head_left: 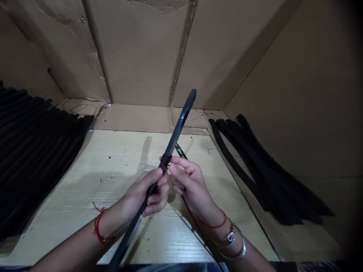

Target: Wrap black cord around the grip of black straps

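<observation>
A long black strip (177, 130), like a trim piece, runs upright at a slant from the bottom edge up past both hands, its upper end bent slightly. My left hand (150, 189) is wrapped round it near the middle. My right hand (188, 181) is beside it, index fingertip and thumb at a darker band on the strip just above the left thumb. A thinner black slotted strip (181, 151) passes behind the right hand and continues down towards the bottom edge; the right fingers are curled about it. What lies between the right fingertips is partly hidden.
Many black strips (36, 151) lie side by side at the left. Several more curved black strips (263, 177) lie in a bundle at the right. The pale wood-grain board (119, 151) carries small dark crumbs. Cardboard walls (141, 56) enclose the back and right side.
</observation>
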Available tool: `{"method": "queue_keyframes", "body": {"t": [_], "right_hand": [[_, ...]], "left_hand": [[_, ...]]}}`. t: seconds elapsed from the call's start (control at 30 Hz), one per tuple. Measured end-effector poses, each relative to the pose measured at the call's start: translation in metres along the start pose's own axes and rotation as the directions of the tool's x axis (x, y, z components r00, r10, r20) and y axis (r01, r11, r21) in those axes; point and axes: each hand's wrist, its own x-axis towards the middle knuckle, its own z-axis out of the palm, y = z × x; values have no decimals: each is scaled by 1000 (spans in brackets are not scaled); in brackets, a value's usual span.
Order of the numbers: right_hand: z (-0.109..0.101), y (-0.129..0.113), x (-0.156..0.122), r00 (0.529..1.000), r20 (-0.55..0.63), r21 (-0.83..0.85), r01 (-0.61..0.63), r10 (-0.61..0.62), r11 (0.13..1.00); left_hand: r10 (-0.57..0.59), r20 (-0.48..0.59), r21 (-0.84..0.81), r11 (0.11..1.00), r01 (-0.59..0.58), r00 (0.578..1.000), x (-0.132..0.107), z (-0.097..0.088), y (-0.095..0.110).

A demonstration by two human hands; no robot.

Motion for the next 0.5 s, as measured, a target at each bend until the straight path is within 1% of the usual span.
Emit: {"method": "queue_keyframes", "body": {"t": [0.03,0.1,0.17,0.2,0.27,0.33,0.37,0.43,0.47,0.5], "right_hand": [[0,0,0,1000,13,10,4,-5,1000],[0,2,0,1000,26,15,15,-15,1000],[0,3,0,999,15,9,42,-42,999],[1,4,-1,998,-2,-7,61,-61,998],[2,5,-1,994,-53,-65,95,-99,993],[3,5,-2,986,-105,-127,119,-133,985],[2,4,-1,983,-120,-148,123,-141,981],[1,2,0,980,-131,-147,133,-152,980],[0,1,0,981,-125,-128,130,-146,983],[-1,0,1,987,-104,-98,113,-123,989]], "left_hand": [[-13,76,-88,996,20,997,1,-2,-1],[-35,223,-233,968,88,974,2,-6,-2],[-35,303,-316,939,135,952,3,-8,-4],[-39,307,-323,936,142,951,2,-9,-4],[-75,247,-257,956,139,966,1,-10,-5],[-125,107,-100,986,135,986,-1,-9,-4],[-124,19,-9,992,124,992,-2,-8,-3],[-53,-138,153,985,74,989,-4,-5,-1],[-6,-182,207,977,44,983,-5,-3,0],[29,-201,232,972,19,979,-6,-2,2]]}}
